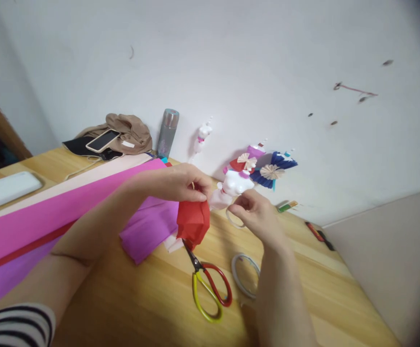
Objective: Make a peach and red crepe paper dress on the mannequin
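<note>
Left hand [188, 182], fingers pinched on red crepe paper [194, 221], and right hand [256, 212], fingers clamped on a white tape ring [230, 221], flank a white mannequin figurine [237, 183].

Between the left hand [188, 182] and the right hand [255, 212] is a torso figure [237, 183]; other figures [256, 151] stand behind the right. Paper [193, 221] is just below the left hand, scissors [219, 284] nearer the wearer. Beyond and left of that hand are a flask [168, 132] and, farther left, a phone [103, 140] on a cap [133, 135].
</note>
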`<state>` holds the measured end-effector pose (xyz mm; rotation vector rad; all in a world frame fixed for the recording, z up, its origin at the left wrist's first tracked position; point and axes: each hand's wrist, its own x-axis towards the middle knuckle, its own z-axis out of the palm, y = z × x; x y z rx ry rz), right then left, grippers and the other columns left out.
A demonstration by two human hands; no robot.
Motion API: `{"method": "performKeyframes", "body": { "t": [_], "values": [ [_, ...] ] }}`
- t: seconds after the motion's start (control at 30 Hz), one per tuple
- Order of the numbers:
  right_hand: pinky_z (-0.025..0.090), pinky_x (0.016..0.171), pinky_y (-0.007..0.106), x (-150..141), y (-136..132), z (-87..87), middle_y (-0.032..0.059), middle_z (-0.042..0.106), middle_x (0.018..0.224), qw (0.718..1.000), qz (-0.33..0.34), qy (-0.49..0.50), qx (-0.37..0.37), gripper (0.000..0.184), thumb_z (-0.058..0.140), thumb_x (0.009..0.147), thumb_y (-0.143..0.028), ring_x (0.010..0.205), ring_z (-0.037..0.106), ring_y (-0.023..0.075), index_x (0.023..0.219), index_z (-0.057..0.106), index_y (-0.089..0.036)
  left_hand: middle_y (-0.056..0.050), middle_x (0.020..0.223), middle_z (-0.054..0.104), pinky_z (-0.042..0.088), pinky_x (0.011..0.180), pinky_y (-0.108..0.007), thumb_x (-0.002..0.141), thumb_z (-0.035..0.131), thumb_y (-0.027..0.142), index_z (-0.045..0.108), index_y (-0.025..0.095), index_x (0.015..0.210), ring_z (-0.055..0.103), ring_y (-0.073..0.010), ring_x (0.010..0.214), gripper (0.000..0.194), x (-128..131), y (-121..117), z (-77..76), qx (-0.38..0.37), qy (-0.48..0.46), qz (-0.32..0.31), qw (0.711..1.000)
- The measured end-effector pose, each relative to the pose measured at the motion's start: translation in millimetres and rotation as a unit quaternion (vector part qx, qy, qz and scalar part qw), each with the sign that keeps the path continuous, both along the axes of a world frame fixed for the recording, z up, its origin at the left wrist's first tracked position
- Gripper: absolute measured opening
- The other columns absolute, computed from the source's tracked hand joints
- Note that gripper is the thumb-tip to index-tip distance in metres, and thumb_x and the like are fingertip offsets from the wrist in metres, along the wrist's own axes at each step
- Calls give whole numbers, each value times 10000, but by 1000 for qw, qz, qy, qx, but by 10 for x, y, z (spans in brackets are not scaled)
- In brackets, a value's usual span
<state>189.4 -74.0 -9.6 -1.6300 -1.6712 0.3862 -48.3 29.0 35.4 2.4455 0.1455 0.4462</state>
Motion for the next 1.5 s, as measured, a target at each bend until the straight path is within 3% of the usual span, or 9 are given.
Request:
{"method": "performKeyframes", "body": {
  "t": [0.07,0.17,0.27,0.37,0.5,0.7,0.97,1.27,1.5],
  "values": [
    [409,516,283,75,-99,91,33,658,698,998,-10,-37,-47,370,658,774,-500,544,533,150,946,704,-176,16,676,621,360,597,-187,797,497,129,617,146,709,526,-78,638,149,-6,-41,23,11,-7,18,1000],
    [421,514,293,116,-306,264,50,657,601,987,-30,-101,-120,364,592,843,-499,537,568,171,678,688,-189,26,653,607,358,607,-184,790,493,114,618,146,709,516,-71,624,153,-18,-103,57,23,-24,49,998],
    [521,637,319,-57,-451,381,77,746,794,987,91,-44,-122,319,607,854,-495,709,682,212,806,729,-205,37,617,575,349,608,-184,774,498,104,609,147,689,497,-67,608,146,-31,-170,93,35,-39,85,995],
    [557,779,348,-349,-421,335,86,759,954,987,135,43,-72,333,626,857,-511,875,701,229,1008,723,-231,42,598,555,339,595,-186,761,491,102,592,148,667,474,-65,592,145,-47,-226,132,32,-43,102,993],
    [549,710,311,-514,-288,176,50,714,801,957,202,180,-108,382,697,790,-586,741,666,182,845,690,-208,37,632,583,344,589,-181,766,489,111,598,149,684,479,-66,601,141,-106,-245,186,19,-45,99,994],
    [479,560,235,-288,-374,282,16,687,722,954,109,224,-166,339,829,681,-488,610,594,127,777,686,-196,33,649,581,363,603,-187,791,514,137,615,148,705,502,-77,629,134,-185,-105,194,29,-44,108,993],
    [469,602,273,-82,-490,408,46,648,749,974,-1,148,-170,449,826,633,-552,677,575,158,840,744,-162,3,742,678,415,645,-210,793,583,216,695,152,769,590,-115,717,131,-212,81,175,-24,-3,143,989],
    [428,519,256,26,-493,402,24,612,655,993,-5,39,-112,379,703,756,-551,596,524,139,679,648,-184,-2,723,688,459,645,-209,773,618,223,751,148,937,612,-114,683,225,-143,141,109,-88,-1,173,981],
    [379,467,243,46,-508,424,9,566,608,996,-22,1,-90,333,649,810,-504,546,467,127,693,621,-195,-10,704,700,463,621,-197,758,614,177,749,137,880,627,-107,662,187,-123,156,102,-111,6,142,984]
  ]
}}
